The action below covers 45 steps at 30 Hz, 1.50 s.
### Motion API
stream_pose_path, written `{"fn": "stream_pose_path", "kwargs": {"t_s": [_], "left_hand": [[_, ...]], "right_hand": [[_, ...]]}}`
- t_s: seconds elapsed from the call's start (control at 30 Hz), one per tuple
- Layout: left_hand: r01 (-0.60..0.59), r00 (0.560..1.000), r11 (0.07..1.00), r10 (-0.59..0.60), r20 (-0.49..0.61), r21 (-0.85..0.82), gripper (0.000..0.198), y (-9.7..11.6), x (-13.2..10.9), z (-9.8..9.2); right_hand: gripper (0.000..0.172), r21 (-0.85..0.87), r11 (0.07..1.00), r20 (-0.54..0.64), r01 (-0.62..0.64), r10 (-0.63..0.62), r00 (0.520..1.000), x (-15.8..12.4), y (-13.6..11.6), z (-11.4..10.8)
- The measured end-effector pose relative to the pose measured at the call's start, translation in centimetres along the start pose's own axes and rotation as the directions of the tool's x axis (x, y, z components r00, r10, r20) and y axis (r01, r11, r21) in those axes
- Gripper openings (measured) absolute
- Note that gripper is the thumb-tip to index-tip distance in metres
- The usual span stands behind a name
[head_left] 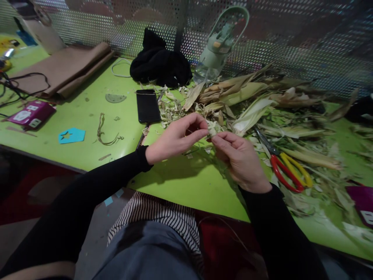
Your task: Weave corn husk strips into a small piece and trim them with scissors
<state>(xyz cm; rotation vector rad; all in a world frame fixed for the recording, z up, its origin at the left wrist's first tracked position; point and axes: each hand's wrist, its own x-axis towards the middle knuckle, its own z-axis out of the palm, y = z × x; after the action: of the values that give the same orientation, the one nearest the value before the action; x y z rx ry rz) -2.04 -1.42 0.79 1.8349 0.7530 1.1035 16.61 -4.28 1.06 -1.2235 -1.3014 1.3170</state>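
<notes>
My right hand (pixel 241 157) is closed in a pinch on a small, pale, ruffled piece of corn husk (pixel 214 127) above the table's front part. From the other side, the thumb and fingertips of my left hand (pixel 182 136) curl together at the edge of the same piece. Both hands almost meet there, and their fingertips hide its lower end. Behind them spreads a heap of dry corn husks (pixel 247 95), with cut scraps (pixel 171 111) to its left. Scissors (pixel 287 171) with one red and one yellow handle lie right of my right hand, blades among the husks.
A black phone (pixel 148 105) lies beyond my left hand. Black cloth (pixel 160 62) and a green water bottle (pixel 214 54) stand near the perforated metal screen (pixel 276 39). Farther left are a protractor (pixel 115 98), twine (pixel 101 132), a blue paper tag (pixel 71 135) and a purple box (pixel 31 114).
</notes>
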Motion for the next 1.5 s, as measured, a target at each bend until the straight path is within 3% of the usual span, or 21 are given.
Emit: {"fn": "stream_pose_path", "kwargs": {"t_s": [0.07, 0.13, 0.2, 0.27, 0.33, 0.4, 0.43, 0.5, 0.6, 0.67, 0.73, 0.8, 0.9, 1.0, 1.13, 1.3, 1.4, 1.5], "left_hand": [[0.154, 0.988, 0.956, -0.155, 0.015, -0.251, 0.012, 0.0, 0.1, 0.3], [0.309, 0.950, 0.853, -0.300, 0.090, -0.420, 0.012, 0.0, 0.0, 0.7], [0.416, 0.907, 0.775, -0.392, 0.154, -0.476, 0.011, -0.1, -0.1, 1.1], [0.413, 0.909, 0.809, -0.391, 0.143, -0.418, 0.011, -0.3, -0.3, 1.5], [0.262, 0.965, 0.940, -0.259, 0.042, -0.220, 0.010, -0.5, -0.5, 1.8], [0.024, 0.998, 0.990, -0.017, -0.059, 0.136, 0.008, -0.7, -0.8, 1.9], [-0.085, 0.990, 0.939, 0.117, -0.079, 0.333, 0.007, -0.7, -1.0, 1.9], [-0.221, 0.942, 0.733, 0.331, -0.053, 0.643, 0.013, -0.8, -1.2, 1.9], [-0.338, 0.860, 0.465, 0.506, 0.067, 0.818, 0.016, -0.8, -1.4, 1.8], [-0.385, 0.816, 0.400, 0.568, 0.105, 0.832, 0.013, -0.8, -1.4, 1.7], [-0.398, 0.811, 0.440, 0.579, 0.084, 0.805, 0.013, -0.9, -1.2, 1.6], [-0.371, 0.859, 0.588, 0.512, 0.024, 0.719, 0.013, -1.0, -0.9, 1.4], [-0.229, 0.961, 0.855, 0.275, -0.034, 0.465, 0.006, -0.9, -0.5, 0.9], [-0.058, 0.998, 0.985, 0.063, -0.026, 0.164, 0.006, -0.6, -0.3, 0.6], [0.124, 0.992, 0.981, -0.118, 0.046, -0.147, 0.010, -0.5, -0.1, 0.6], [0.234, 0.972, 0.954, -0.232, 0.035, -0.187, 0.015, -0.5, 0.3, 0.6], [0.315, 0.942, 0.904, -0.335, -0.019, -0.288, 0.017, -0.5, 0.7, 0.6], [0.360, 0.903, 0.847, -0.422, -0.084, -0.391, 0.018, -0.6, 1.1, 0.6]], "right_hand": [[0.030, 0.057, 0.998, -0.004, -0.019, 0.019, 1.000, 0.0, 0.0, 0.1], [0.031, 0.111, 0.994, -0.006, -0.025, 0.026, 1.000, 0.1, 0.1, 0.2], [0.030, 0.159, 0.987, -0.016, -0.015, 0.018, 1.000, 0.1, 0.3, 0.4], [0.029, 0.189, 0.982, -0.043, 0.004, 0.004, 0.999, 0.1, 0.5, 0.5], [0.029, 0.193, 0.981, -0.072, 0.020, -0.006, 0.997, 0.1, 0.6, 0.7], [0.029, 0.186, 0.982, -0.081, 0.026, -0.011, 0.997, 0.0, 0.7, 0.9], [0.029, 0.183, 0.983, -0.082, 0.027, -0.012, 0.997, 0.0, 0.7, 1.0], [0.031, 0.181, 0.983, -0.086, 0.028, -0.013, 0.996, -0.1, 0.8, 1.1], [0.034, 0.161, 0.986, -0.092, 0.043, -0.028, 0.995, -0.1, 1.1, 1.3], [0.034, 0.109, 0.991, -0.090, 0.073, -0.064, 0.994, -0.1, 1.5, 1.3], [0.032, 0.016, 0.993, -0.077, 0.113, -0.112, 0.991, 0.0, 1.7, 1.1], [0.028, -0.077, 0.987, -0.045, 0.138, -0.142, 0.989, 0.1, 1.7, 0.8], [0.021, -0.133, 0.985, 0.015, 0.113, -0.112, 0.994, 0.1, 1.6, 0.4], [0.019, -0.113, 0.992, 0.051, 0.050, -0.044, 0.998, 0.2, 1.6, 0.2], [0.023, -0.088, 0.996, 0.123, -0.031, 0.041, 0.992, 0.3, 1.2, 0.0], [0.030, -0.300, 0.954, 0.218, 0.013, 0.056, 0.974, 0.3, 0.3, -0.9], [0.030, -0.535, 0.826, 0.215, 0.179, -0.072, 0.974, 0.2, 0.2, -1.1], [0.031, -0.720, 0.603, 0.250, 0.343, -0.236, 0.939, 0.1, 0.7, -0.7]]}}
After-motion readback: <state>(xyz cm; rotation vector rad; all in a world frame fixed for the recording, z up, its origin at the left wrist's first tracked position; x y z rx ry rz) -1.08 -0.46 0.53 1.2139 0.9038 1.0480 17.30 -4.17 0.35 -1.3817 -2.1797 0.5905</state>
